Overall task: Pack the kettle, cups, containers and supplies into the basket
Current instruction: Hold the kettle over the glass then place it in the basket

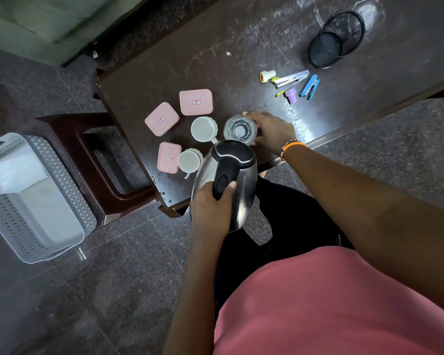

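Dark scratched table (241,42) ran across upper half of frame. Brown stool (95,160) stood left of centre, beside table's corner. Speckled grey floor tiles (113,290) filled lower left. Green cushioned seat (36,19) sat blurred in upper left corner. Small white scrap (228,54) lay on table, upper middle.

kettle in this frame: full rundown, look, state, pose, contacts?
The kettle has a rounded, shiny steel-looking body, a black lid with a silver rim, and a black handle with an oval button. The lid is closed. It appears lifted, overhanging the near edge of the table. The left hand grips the handle, thumb beside the button. Its top partly hides a clear glass.
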Demonstrator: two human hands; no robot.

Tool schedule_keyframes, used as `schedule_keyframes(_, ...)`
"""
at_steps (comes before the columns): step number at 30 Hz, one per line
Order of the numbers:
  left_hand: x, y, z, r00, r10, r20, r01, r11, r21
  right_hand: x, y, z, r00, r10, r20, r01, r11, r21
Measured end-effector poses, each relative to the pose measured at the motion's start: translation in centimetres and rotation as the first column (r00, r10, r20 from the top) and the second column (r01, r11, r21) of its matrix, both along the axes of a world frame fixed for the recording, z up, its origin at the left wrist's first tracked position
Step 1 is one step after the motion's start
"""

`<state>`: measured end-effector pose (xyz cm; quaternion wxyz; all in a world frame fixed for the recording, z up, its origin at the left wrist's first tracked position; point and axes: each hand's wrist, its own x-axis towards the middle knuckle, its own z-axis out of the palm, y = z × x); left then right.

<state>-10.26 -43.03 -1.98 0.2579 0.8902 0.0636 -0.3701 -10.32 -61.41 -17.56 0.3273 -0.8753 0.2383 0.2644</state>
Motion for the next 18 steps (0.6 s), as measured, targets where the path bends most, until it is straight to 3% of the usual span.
schedule_keyframes(18, -0.08, -0.48, 0.06, 0.999, 0.039, -0.024, -0.039, 0.999, 0.001, -0.11, 0.05, 0.09, 1.000, -0.023, -0.012, 0.023, 1.000, 0.006)
